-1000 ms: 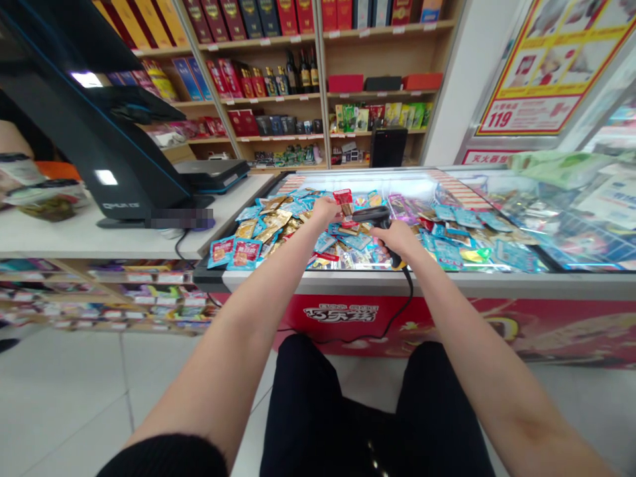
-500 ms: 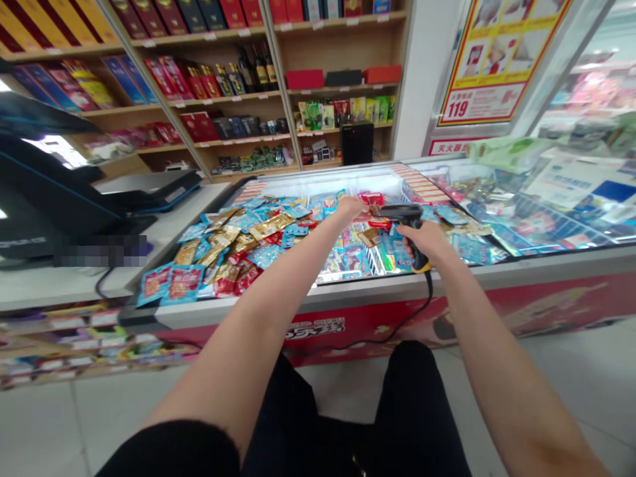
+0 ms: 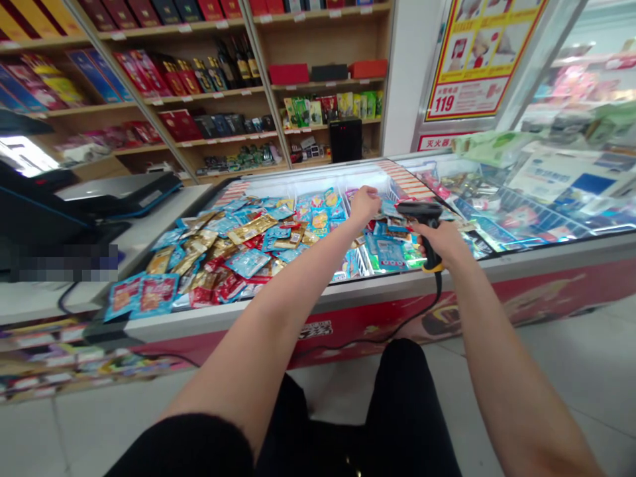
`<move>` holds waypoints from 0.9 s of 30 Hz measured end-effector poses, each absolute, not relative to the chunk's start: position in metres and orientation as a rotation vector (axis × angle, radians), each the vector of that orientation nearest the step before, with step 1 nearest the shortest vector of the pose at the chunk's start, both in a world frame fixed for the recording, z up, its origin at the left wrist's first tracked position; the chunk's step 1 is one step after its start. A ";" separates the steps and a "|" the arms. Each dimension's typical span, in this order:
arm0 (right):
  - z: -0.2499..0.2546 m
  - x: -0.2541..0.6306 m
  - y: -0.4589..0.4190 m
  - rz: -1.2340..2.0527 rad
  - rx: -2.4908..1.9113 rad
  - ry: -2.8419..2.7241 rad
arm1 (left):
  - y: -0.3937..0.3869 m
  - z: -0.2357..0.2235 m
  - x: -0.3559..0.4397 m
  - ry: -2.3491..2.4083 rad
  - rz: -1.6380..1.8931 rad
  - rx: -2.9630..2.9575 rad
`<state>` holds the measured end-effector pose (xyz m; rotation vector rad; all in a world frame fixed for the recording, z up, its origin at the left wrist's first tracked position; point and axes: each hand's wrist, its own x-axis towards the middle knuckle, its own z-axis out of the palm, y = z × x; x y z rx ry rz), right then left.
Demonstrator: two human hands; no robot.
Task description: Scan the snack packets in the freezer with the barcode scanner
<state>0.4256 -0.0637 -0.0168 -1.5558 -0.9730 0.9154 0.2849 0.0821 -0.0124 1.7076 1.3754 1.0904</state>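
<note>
My left hand (image 3: 364, 204) reaches over the far side of a heap of snack packets (image 3: 238, 255) in an open chest freezer (image 3: 318, 306). Its fingers are bunched, and I cannot tell whether they hold anything. My right hand (image 3: 442, 240) grips a black handheld barcode scanner (image 3: 423, 222) with a yellow band. The scanner's nose points left, toward my left hand, a short way above the packets. Its black cord (image 3: 422, 322) hangs down over the freezer's front.
Wooden shelves (image 3: 278, 86) of boxed goods and bottles stand behind the freezer. A white counter (image 3: 159, 242) with a black checkout terminal (image 3: 44, 212) lies to the left. A glass-topped display case (image 3: 541, 192) of goods extends to the right.
The view has swung left and tilted. The red packet beside my left hand no longer shows, and the scanner sits a little further from that hand.
</note>
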 end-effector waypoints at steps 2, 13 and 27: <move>-0.017 0.415 -0.062 0.934 -1.550 -0.996 | 0.079 -0.011 0.268 1.397 1.128 1.762; -0.006 0.290 -0.051 1.175 -1.429 -1.261 | 0.069 0.003 0.105 1.799 1.051 1.949; -0.013 0.172 -0.033 1.284 -1.407 -1.472 | 0.054 0.012 -0.042 2.184 0.428 1.983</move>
